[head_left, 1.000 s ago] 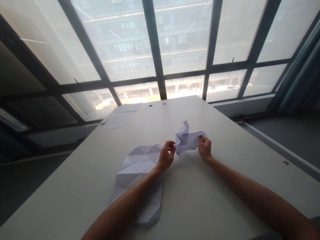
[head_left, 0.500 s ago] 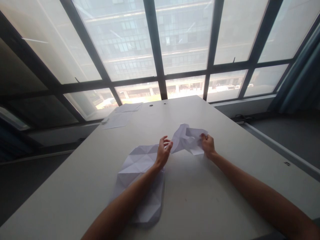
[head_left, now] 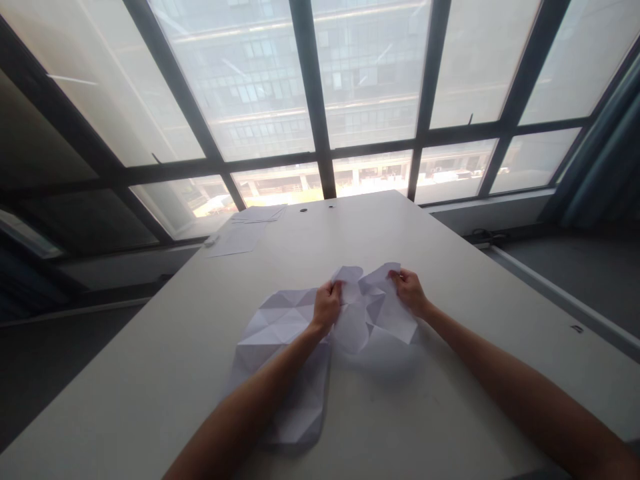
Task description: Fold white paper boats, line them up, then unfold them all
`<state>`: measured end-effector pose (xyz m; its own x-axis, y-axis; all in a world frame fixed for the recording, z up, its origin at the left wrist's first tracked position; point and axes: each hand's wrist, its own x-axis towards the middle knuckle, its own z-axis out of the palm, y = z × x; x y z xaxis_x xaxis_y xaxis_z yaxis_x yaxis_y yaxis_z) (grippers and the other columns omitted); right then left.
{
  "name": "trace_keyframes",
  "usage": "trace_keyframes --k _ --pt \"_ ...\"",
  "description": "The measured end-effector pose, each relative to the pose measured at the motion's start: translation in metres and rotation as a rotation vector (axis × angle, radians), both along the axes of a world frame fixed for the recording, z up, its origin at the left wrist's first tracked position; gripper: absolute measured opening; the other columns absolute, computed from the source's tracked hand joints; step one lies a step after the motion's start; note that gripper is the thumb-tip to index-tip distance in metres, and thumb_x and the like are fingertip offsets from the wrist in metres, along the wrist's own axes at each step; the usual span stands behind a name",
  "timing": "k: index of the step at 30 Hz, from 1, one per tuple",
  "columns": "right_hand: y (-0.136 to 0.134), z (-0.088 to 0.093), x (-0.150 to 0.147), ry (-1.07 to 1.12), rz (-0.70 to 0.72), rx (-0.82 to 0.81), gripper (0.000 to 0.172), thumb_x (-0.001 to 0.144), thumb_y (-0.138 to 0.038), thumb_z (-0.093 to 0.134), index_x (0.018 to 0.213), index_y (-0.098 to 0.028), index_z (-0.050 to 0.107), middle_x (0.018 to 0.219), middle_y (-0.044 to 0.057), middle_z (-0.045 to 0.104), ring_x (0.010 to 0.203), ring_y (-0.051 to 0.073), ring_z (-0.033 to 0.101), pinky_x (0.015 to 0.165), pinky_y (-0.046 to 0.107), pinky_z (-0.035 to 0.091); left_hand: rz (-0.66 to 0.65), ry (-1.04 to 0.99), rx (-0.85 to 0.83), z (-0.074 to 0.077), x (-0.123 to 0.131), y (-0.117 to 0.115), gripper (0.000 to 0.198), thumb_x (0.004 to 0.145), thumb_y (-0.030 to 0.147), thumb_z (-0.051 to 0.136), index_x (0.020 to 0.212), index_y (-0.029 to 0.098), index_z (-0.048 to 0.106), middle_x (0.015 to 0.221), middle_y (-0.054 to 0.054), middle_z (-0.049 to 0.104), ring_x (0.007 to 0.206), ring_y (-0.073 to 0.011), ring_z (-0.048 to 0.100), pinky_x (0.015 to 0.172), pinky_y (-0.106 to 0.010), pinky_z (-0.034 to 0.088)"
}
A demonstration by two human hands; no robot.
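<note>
A creased white paper (head_left: 375, 303) is held up over the white table (head_left: 380, 427), spread between both hands. My left hand (head_left: 328, 303) is closed on its left edge. At the upper right part of the same paper, my right hand (head_left: 409, 291) pinches it with closed fingers. Another creased sheet, or stack of sheets, (head_left: 280, 320) lies flat on the table under my left forearm, which hides part of it. Fold lines cross its surface.
Several flat white papers (head_left: 240, 239) lie at the table's far left corner, with a small white object (head_left: 211, 241) beside them. Large windows (head_left: 370, 73) stand beyond the far edge. A blue curtain (head_left: 597, 160) hangs at the right.
My left hand has closed on the paper, where its fingers were apart before. The paper has turned and opened out, hanging lower. My right hand has moved slightly left.
</note>
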<state>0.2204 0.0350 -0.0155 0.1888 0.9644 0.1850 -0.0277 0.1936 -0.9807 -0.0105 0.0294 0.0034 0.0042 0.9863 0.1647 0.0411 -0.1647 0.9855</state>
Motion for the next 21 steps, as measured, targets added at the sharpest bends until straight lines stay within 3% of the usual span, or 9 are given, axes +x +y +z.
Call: trace_keyframes --k 6,11,16,21 --pt "-0.001 0.005 0.000 0.030 -0.005 0.006 0.051 0.070 -0.067 0.062 0.077 -0.016 0.065 0.063 0.004 0.065 0.054 0.016 0.055 0.048 0.026 0.042 -0.033 -0.017 -0.073 -0.001 0.001 0.000 0.042 0.081 0.053 0.059 0.076 0.012 0.065 0.061 0.001 0.056 0.053 -0.0106 0.043 0.047 -0.020 0.030" --pt "0.008 0.007 0.019 0.090 -0.113 0.016 0.056 0.065 -0.069 0.066 0.077 -0.015 0.067 0.066 0.005 0.067 0.057 0.018 0.057 0.051 0.028 0.044 0.007 -0.075 -0.102 0.003 -0.007 0.004 0.045 0.077 0.056 0.062 0.076 0.011 0.065 0.063 0.000 0.058 0.054 -0.0113 0.046 0.049 -0.021 0.033" --pt "0.019 0.005 0.054 0.002 -0.151 0.044 0.051 0.065 -0.061 0.070 0.078 -0.012 0.069 0.065 0.006 0.067 0.054 0.017 0.055 0.049 0.027 0.042 0.136 0.000 0.020 0.013 -0.019 0.013 0.041 0.081 0.052 0.060 0.070 0.013 0.063 0.057 0.002 0.052 0.050 -0.0093 0.039 0.045 -0.020 0.025" --pt "0.014 0.011 0.065 0.007 -0.056 -0.045 0.046 0.069 -0.052 0.073 0.093 -0.013 0.070 0.075 0.010 0.072 0.061 0.021 0.062 0.052 0.029 0.048 0.132 0.067 0.105 0.016 -0.021 0.015 0.038 0.086 0.049 0.056 0.073 0.014 0.065 0.055 0.003 0.049 0.048 -0.0092 0.036 0.045 -0.020 0.024"
